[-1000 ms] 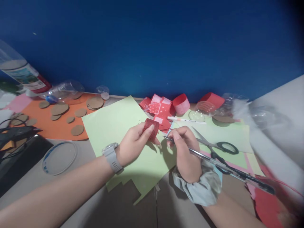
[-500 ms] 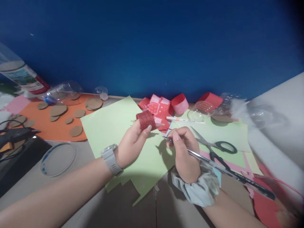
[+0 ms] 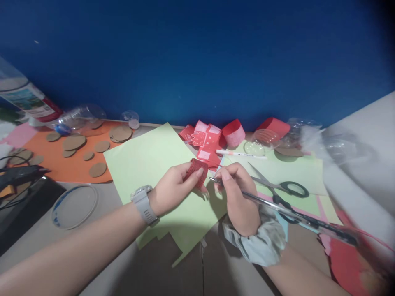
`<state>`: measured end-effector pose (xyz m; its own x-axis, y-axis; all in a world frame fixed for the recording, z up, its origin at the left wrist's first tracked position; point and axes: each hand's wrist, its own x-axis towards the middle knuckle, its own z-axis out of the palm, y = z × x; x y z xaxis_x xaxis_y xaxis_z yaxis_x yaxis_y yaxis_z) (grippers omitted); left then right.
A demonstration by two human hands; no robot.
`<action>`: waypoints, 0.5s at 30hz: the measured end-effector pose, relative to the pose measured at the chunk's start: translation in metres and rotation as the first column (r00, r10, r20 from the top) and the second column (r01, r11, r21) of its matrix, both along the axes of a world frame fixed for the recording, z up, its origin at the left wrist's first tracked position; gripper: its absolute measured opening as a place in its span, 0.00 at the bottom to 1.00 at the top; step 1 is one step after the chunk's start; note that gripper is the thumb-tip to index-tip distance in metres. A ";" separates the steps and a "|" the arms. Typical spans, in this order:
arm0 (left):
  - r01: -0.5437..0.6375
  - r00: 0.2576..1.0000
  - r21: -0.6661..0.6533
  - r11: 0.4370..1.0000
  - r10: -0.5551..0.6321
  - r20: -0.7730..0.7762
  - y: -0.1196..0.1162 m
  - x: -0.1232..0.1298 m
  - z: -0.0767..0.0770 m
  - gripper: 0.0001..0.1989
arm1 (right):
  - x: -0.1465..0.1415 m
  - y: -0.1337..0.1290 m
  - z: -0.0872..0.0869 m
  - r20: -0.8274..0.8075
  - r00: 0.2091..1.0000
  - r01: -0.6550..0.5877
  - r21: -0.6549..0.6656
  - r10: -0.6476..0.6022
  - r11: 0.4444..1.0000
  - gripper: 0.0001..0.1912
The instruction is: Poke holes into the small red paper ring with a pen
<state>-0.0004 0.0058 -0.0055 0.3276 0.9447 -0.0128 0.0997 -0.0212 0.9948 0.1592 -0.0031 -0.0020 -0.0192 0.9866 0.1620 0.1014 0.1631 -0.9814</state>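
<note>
Fingers of my left hand (image 3: 173, 187) are wrapped round a small red paper band (image 3: 200, 167) with a dark drawn pattern, held above a light green sheet of paper (image 3: 154, 150). My right hand (image 3: 242, 201) grips a long silver pen (image 3: 268, 203), its black end pointing back to the right. The pen's tip is close to the band's right edge; whether it touches, I cannot tell. Scissors (image 3: 277, 191) with black handles lie partly open beside my right hand. Just beyond the band are red paper cut-outs (image 3: 212, 142) with white markings and a white marker (image 3: 240, 154).
A red paper ring (image 3: 233, 132) and clear plastic pieces (image 3: 262, 142) line the blue wall (image 3: 197, 61). Several cardboard discs (image 3: 74, 142) rest on orange paper (image 3: 86, 172). At left are a labelled bottle (image 3: 29, 100), a black glue gun (image 3: 21, 176) and a clear plastic ring (image 3: 74, 206).
My left hand has lowered the red band and turned it, bringing it nearer the pen tip. The pen's back end has risen slightly.
</note>
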 end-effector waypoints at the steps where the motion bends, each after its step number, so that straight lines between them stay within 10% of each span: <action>1: 0.007 1.000 0.010 1.000 -0.007 -0.025 0.000 0.000 0.000 0.17 | 0.000 0.001 0.000 0.004 1.000 -0.009 -0.025 0.009 1.000 0.14; 15: 0.079 0.970 0.049 0.996 -0.065 -0.234 0.002 -0.002 0.007 0.11 | 0.003 0.009 0.001 0.114 0.993 0.036 -0.173 -0.016 0.984 0.15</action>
<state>-0.0027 0.0078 0.0014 0.3894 0.9201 -0.0427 0.3235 -0.0932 0.9416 0.1618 0.0060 -0.0010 -0.0016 0.9999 -0.0145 0.2136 -0.0138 -0.9768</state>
